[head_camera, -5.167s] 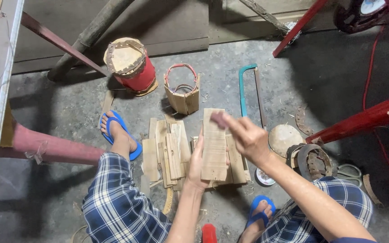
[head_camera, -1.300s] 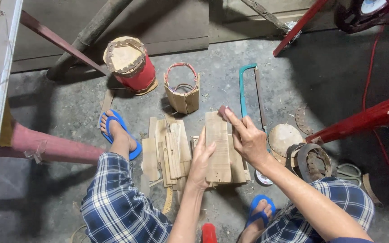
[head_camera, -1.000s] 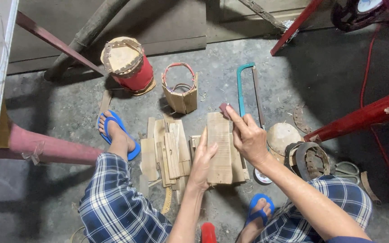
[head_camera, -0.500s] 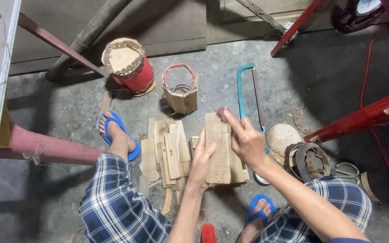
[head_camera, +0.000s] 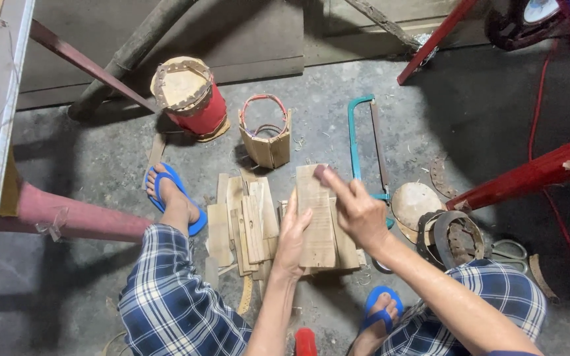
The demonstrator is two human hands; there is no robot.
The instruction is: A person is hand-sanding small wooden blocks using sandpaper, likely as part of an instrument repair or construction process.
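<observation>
We sit low over the concrete floor [head_camera: 87, 165] with a flat wooden slat [head_camera: 316, 221] lying on a loose heap of slats [head_camera: 245, 221] between our feet. Our left hand [head_camera: 293, 238] rests open along the slat's left edge, steadying it; our right hand [head_camera: 357, 212] hovers above it, fingers loosely spread, gripping nothing. Beyond stand a small basket of slats [head_camera: 266, 138], seemingly assembled, and a red drum-shaped piece [head_camera: 189, 99]. Many slats lie unused, so we judge much remains. A hacksaw [head_camera: 364, 142] lies untouched nearby.

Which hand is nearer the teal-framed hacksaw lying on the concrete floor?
Right. The right hand hovers beside the teal-framed hacksaw; the left hand rests farther off, on the stack of wooden slats.
</observation>
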